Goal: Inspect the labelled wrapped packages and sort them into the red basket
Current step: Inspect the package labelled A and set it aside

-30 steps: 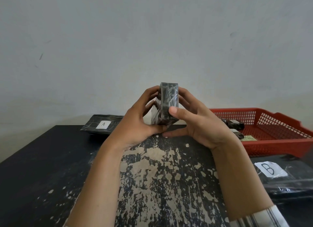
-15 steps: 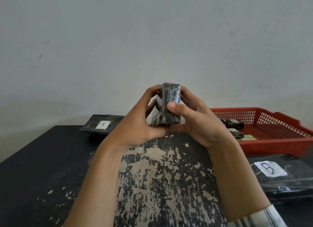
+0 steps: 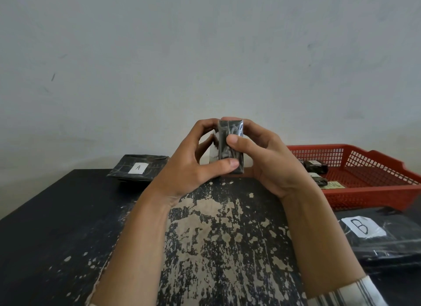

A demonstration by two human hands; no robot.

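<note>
A small black wrapped package (image 3: pixel 230 132) is held upright above the table's far middle, narrow edge toward me. My left hand (image 3: pixel 189 166) grips it from the left, thumb pressed on its lower front. My right hand (image 3: pixel 266 162) grips it from the right, thumb across its middle. Its label is hidden. The red basket (image 3: pixel 369 194) stands at the right and holds two small dark packages (image 3: pixel 316 169) and a greenish card. A flat black package labelled A (image 3: pixel 139 167) lies at the back left. A black package labelled B (image 3: pixel 387 237) lies at the right front.
The black table top (image 3: pixel 216 237) has worn, pale patches in the middle. A plain grey wall rises right behind the table's far edge. The table's left edge runs diagonally at the left.
Both hands have turned the small package so its narrow edge faces me more squarely. My left thumb has come round onto its lower front. The right thumb sits higher on it.
</note>
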